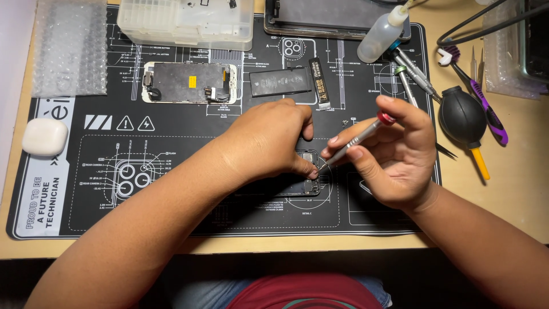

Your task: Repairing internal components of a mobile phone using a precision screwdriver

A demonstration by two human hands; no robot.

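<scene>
My left hand lies over an opened phone body on the black repair mat and presses it down with the fingertips. Most of the phone is hidden under that hand. My right hand pinches a thin silver screwdriver with a red cap. Its tip points down-left into the phone's upper right corner, close to my left thumb.
A detached phone screen and a black battery lie farther back on the mat. A clear parts box, a squeeze bottle, spare screwdrivers, a black air blower, a purple tool and a white case surround them.
</scene>
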